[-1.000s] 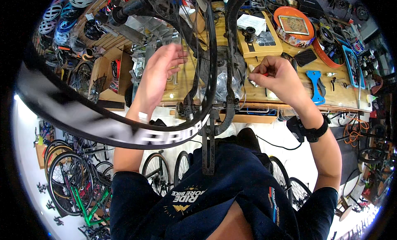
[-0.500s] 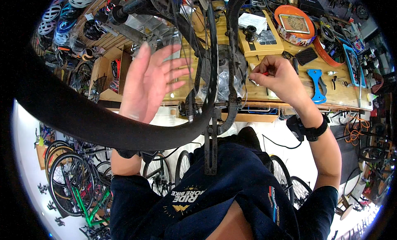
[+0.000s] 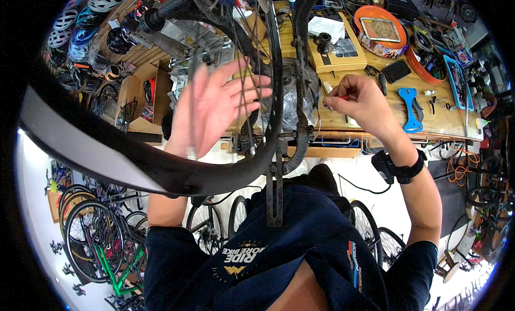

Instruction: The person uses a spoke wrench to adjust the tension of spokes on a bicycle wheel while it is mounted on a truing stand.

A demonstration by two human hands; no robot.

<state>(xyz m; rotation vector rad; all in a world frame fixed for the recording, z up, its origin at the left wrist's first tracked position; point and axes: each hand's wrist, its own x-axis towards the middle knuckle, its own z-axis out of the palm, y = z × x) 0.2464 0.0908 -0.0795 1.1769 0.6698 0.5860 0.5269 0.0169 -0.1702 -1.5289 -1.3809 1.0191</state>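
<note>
A black bicycle wheel rim (image 3: 214, 174) stands in a dark metal truing stand (image 3: 302, 104) in front of me, sweeping large across the left. Its spokes look partly smeared, and a grey patch (image 3: 115, 158) shows on the rim. My left hand (image 3: 217, 104) is open behind the rim, fingers spread among the spokes; whether they touch any is unclear. Right of the stand, my right hand (image 3: 365, 104) is closed in a pinch on a small red tool (image 3: 345, 97), mostly hidden by the fingers. It hovers over the wooden bench (image 3: 332, 118).
On the bench lie a yellow box (image 3: 343, 61) with a black hub part (image 3: 323, 43), an orange round tin (image 3: 370, 16), a blue tool (image 3: 411, 110) and a blue tray (image 3: 456, 83). A cardboard box (image 3: 139, 91) stands left. Bicycles (image 3: 102, 241) are parked lower left.
The rim has turned, bringing the grey patch into view at the left. My left hand has shifted a little to the right. My right hand stays almost still, still pinching.
</note>
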